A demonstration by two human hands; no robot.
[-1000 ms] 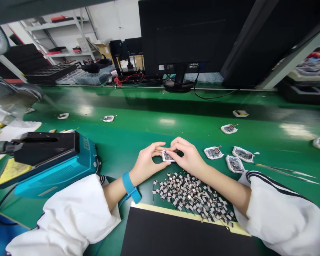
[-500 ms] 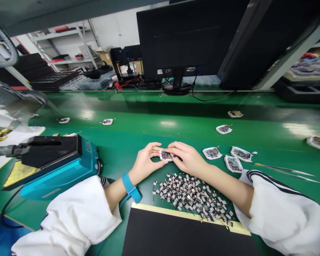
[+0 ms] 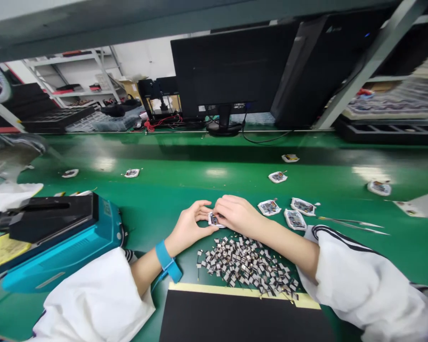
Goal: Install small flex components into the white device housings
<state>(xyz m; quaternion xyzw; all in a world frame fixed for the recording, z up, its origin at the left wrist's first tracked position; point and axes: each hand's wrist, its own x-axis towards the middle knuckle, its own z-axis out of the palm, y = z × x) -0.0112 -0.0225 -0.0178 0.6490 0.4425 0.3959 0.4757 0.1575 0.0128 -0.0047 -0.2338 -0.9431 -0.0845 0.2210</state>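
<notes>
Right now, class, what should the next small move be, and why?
Perhaps press lightly with the right hand: it reaches over the open face of the white-rimmed, rounded electronic unit, whose edge the left hand holds between thumb and fingers.

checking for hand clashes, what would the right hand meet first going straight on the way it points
The right hand would likely first meet the small white-cased circuit unit, which it appears to touch; beyond lies the left hand. Exact depth is unclear.
</notes>
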